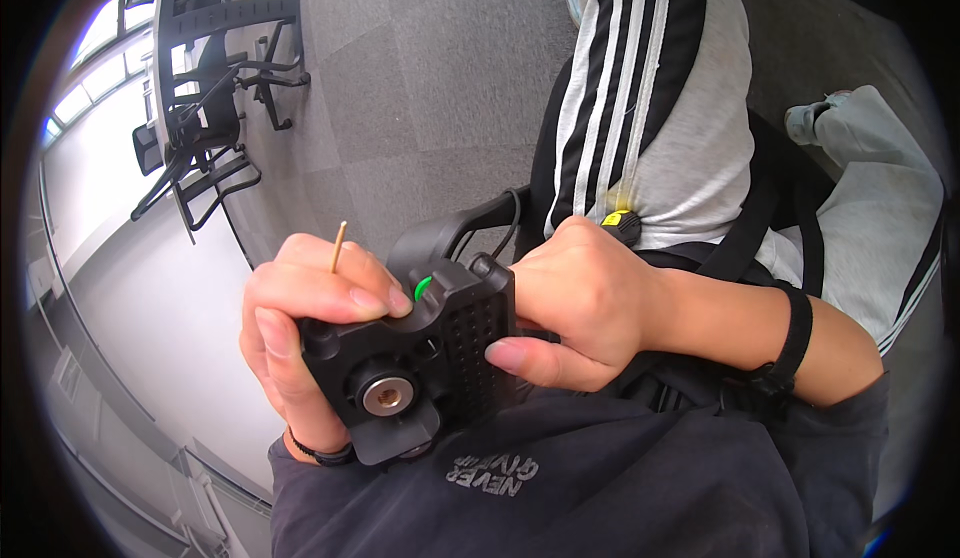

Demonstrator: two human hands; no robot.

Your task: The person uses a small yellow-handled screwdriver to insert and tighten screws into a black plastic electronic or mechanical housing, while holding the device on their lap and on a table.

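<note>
Both my hands hold a blocky black plastic device (pixel 465 343) in front of my chest. Its face carries a round metal socket with a threaded hole, and one side is dotted. My left hand (pixel 300 328) is closed around the left side, fingertips at the upper edge beside a small green part (pixel 422 287). Out of those same fingers a thin wooden stick (pixel 338 250) points up, its tip pale; its lower end is hidden. My right hand (pixel 580 303) grips the other side, thumb on the dotted surface and most fingers hidden behind.
A black curved part with a cable (pixel 455 233) lies behind the device. On my lap is a small yellow-and-black object (pixel 620 224), with black straps (pixel 735 243) alongside. Black office chairs (pixel 205 108) stand at the far left on grey carpet (pixel 410 78). A white wall (pixel 175 288) runs along the left.
</note>
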